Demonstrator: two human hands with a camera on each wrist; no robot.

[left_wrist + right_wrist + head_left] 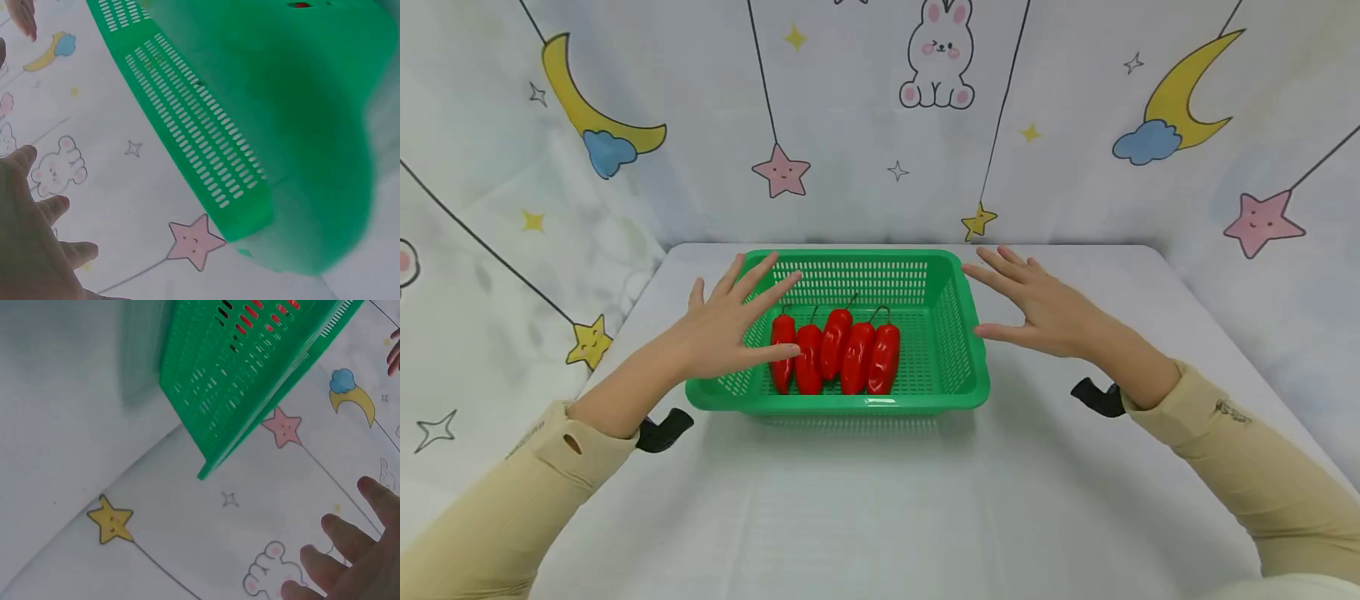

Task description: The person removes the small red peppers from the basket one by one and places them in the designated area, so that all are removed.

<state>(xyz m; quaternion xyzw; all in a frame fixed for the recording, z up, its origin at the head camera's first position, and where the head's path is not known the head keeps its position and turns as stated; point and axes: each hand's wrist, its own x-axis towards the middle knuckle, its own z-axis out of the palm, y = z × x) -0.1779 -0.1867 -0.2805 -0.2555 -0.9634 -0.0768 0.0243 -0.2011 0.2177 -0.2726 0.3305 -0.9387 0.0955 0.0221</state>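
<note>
A green plastic basket (865,405) with slotted walls stands on the white table. Several red peppers (835,346) with thin dark stems lie side by side in its left half. My left hand (726,321), fingers spread, is over the basket's left end and partly covers the leftmost pepper in the head view. Spread too, my right hand (1037,304) is just off the basket's right rim, its thumb tip near that rim. Neither hand holds anything. In the left wrist view the basket wall (187,119) fills the middle, with the left fingers (53,209) at the lower left.
A pale cloth backdrop (880,167) printed with moons, stars and a rabbit rises behind the table (880,500). Each wrist carries a black strap-on mount, one at the left wrist (664,431) and one at the right (1097,397).
</note>
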